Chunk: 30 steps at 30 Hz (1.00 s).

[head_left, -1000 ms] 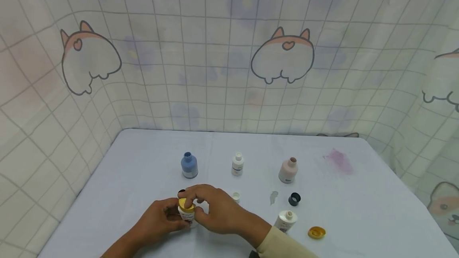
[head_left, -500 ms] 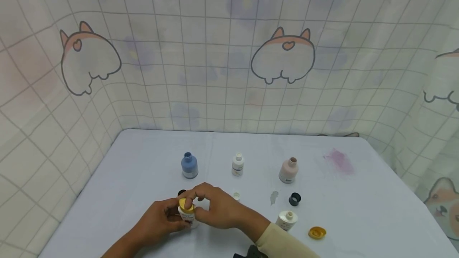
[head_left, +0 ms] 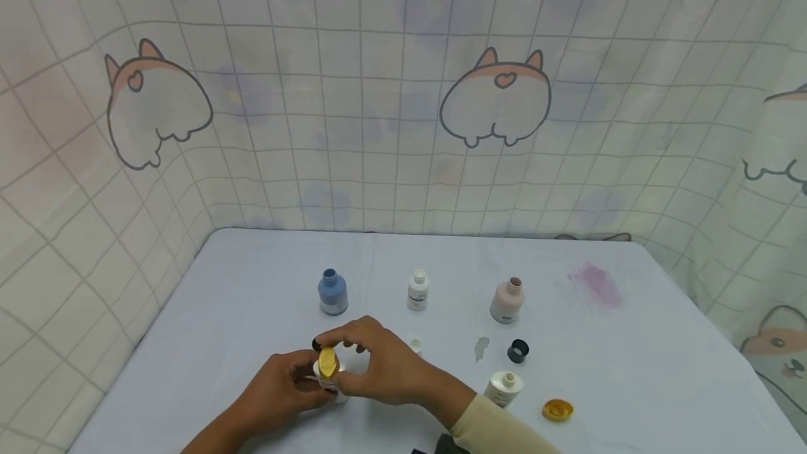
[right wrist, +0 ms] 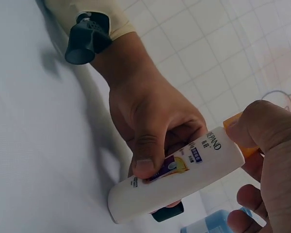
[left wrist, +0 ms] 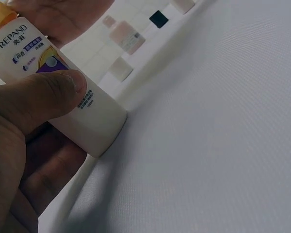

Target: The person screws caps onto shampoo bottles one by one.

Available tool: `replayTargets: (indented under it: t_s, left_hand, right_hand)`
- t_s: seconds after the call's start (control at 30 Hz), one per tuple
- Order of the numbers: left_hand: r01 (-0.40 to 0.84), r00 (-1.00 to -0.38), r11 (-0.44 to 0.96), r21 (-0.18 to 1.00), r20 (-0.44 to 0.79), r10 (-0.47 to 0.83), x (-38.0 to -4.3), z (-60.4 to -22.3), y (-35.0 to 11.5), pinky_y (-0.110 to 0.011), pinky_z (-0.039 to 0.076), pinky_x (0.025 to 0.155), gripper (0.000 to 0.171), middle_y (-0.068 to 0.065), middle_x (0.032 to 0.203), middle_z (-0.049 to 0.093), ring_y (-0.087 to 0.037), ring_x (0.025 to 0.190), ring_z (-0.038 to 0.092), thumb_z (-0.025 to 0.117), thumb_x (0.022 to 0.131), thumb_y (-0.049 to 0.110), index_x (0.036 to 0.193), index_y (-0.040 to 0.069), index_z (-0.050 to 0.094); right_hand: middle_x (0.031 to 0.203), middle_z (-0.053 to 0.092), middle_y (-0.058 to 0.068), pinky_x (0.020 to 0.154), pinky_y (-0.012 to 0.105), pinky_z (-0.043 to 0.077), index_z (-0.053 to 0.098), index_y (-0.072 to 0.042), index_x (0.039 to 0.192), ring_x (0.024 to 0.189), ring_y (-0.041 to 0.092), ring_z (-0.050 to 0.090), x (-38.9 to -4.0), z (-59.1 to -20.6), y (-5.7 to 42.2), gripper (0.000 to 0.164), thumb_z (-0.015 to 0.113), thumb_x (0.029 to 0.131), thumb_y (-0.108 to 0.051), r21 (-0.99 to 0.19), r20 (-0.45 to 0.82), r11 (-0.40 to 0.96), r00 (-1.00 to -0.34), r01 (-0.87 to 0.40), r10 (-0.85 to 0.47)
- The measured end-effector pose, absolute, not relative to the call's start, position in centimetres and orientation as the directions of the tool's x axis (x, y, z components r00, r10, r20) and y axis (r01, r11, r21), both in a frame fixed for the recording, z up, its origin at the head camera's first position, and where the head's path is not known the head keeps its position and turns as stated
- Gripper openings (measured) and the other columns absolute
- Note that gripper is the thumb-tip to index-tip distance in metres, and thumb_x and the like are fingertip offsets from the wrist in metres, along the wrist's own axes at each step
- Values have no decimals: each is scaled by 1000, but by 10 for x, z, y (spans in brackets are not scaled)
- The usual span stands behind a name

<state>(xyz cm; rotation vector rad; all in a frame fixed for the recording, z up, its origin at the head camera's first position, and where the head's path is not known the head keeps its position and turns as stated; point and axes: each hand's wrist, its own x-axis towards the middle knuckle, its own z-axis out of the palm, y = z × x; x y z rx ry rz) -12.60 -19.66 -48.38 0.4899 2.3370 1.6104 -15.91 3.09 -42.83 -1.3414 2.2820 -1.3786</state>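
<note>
My left hand [head_left: 275, 389] grips a white REPAND bottle [left wrist: 99, 128], its thumb across the label and fingers behind. The bottle's base meets the white table in the left wrist view. My right hand [head_left: 384, 368] is at the bottle's top and pinches the yellow cap [head_left: 328, 363] between thumb and fingers. That cap looks tilted in the head view. Whether it still touches the neck cannot be told, as the thumb covers the join in the right wrist view. A dark cap [head_left: 316, 345] lies just behind the hands, partly hidden.
Uncapped blue [head_left: 333, 293], small white [head_left: 417, 293] and pink [head_left: 507, 302] bottles stand in a back row. Right of my hands are an uncapped white bottle [head_left: 503, 389], a black cap [head_left: 518, 351] and a gold cap [head_left: 557, 410]. A white cap [head_left: 415, 346] shows behind my right hand.
The yellow cap has gone from sitting level on the bottle to tilted. My right index finger has lifted off the cap's top and moved back. The left hand keeps its place.
</note>
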Motion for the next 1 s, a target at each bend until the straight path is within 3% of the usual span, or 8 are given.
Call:
replayTargets:
  t_s: [0.27, 0.57, 0.73, 1.0]
  left_hand:
    - [125, -919, 349, 929, -24, 393, -125, -484, -196, -24, 55, 75, 49, -1, 107, 66, -13, 89, 67, 82, 72, 27, 114, 10, 62]
    - [145, -930, 419, 897, -22, 368, -125, -485, -194, -23, 55, 76, 46, 3, 104, 66, -10, 89, 66, 81, 72, 33, 109, 14, 63]
    - [181, -934, 461, 869, 4, 358, -125, -483, -194, -21, 54, 75, 37, 8, 101, 67, -10, 90, 64, 80, 74, 36, 103, 19, 64]
    - [195, -936, 487, 851, 13, 352, -123, -481, -194, -20, 54, 75, 32, 10, 100, 67, -9, 91, 63, 79, 75, 32, 101, 19, 64]
  right_hand:
    - [110, 53, -21, 85, 25, 47, 60, -29, 112, 105, 7, 48, -153, -430, 27, 35, 74, 80, -35, -737, 308, 280, -674, -616, -671]
    - [95, 53, -21, 81, 24, 47, 53, -32, 95, 96, 1, 44, -146, -430, 19, 32, 77, 76, -39, -741, 276, 380, -768, -553, -578]
    - [88, 48, -17, 69, 16, 45, 48, -29, 89, 87, 1, 44, -140, -432, 13, 34, 77, 75, -42, -732, 271, 437, -811, -524, -518]
    - [84, 45, -13, 61, 17, 44, 45, -28, 83, 82, 7, 46, -132, -435, 5, 36, 78, 74, -41, -753, 263, 478, -872, -453, -414]
